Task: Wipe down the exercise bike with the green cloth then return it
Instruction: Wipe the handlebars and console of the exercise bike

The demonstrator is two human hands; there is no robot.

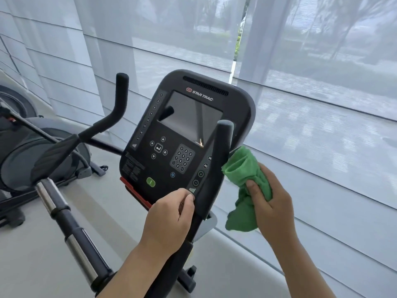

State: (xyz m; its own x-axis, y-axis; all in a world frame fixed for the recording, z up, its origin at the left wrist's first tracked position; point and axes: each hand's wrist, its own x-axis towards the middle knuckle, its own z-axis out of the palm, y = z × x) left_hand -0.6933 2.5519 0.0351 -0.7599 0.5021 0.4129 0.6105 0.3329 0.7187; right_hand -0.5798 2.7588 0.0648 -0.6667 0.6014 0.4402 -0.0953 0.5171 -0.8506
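Right hand (272, 207) is gripping the green cloth (247, 183) at 3 o'clock of the console (182, 134); left hand (169, 220) loosely curled, empty. I'd wrap and rub the handlebar (221, 151) firmly.

in front of me a wide window (322, 61) is covered by sheer grey roller shades (163, 35), and soft daylight comes through them. a narrow gap (239, 37) between two shades shows a strip of green plants outside; through the fabric i can faintly make out trees and paving. to my left the wall (32, 50) is pale grey with horizontal seams. the floor (43, 254) under me is light grey and smooth. another exercise machine (32, 147) stands off to my left, near the wall.
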